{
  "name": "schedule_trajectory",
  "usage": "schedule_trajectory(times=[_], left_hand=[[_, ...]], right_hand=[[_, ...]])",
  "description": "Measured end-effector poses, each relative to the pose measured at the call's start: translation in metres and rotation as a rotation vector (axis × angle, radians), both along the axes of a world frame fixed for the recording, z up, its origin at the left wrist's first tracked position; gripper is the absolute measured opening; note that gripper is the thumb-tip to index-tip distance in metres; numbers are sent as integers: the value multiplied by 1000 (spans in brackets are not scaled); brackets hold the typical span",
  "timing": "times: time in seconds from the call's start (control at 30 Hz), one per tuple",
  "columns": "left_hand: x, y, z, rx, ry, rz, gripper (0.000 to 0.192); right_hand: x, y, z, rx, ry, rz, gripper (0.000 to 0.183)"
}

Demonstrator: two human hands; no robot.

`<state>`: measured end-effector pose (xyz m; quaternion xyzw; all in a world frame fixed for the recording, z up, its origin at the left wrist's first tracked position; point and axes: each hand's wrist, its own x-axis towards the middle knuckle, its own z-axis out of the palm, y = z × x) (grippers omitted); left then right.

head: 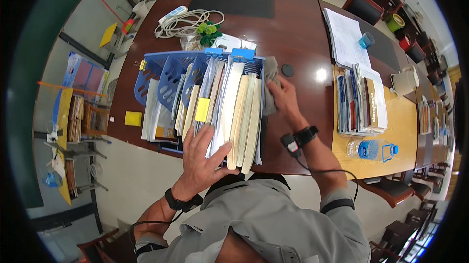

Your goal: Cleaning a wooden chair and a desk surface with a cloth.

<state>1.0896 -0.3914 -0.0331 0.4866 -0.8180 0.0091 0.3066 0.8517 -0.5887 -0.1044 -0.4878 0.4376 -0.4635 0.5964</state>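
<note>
A blue plastic file organizer (pixel 176 58) stands on the dark wooden table, filled with upright books and papers (pixel 237 105). Two blue binder clips (pixel 242 55) sit on its far edge. My left hand (pixel 203 155) rests with spread fingers against the near ends of the books and papers, close to a yellow sticky pad (pixel 202 110). At the organizer's right side, my right hand (pixel 284 94) grips a grey cloth (pixel 270 80). The cloth lies along the outer wall; its lower part hangs beside the books.
Behind the organizer lie a coiled power strip cable (pixel 183 23) and a green artificial plant (pixel 208 32). A black round lid (pixel 287 70) is near the cloth. Rightward are stacked books (pixel 357 102), a plastic bottle (pixel 370 150), a blue cup (pixel 366 40) and a pitcher (pixel 405 81).
</note>
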Motion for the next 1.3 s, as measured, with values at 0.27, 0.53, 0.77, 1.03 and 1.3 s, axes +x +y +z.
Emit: schedule_trajectory(times=[0.27,0.53,0.77,1.03,1.3], left_hand=[[-17,13,1,-5,57,212,92],[-51,75,-33,30,233,640,77],[-93,62,-86,371,458,631,42],[-97,67,-92,308,605,702,50],[-100,59,-91,371,465,652,45]], right_hand=[[12,-90,3,-56,30,213,28],[16,-123,-51,62,114,384,33],[9,-142,-78,201,78,471,30],[25,-144,-34,123,96,600,32],[0,-166,-59,161,178,754,38]])
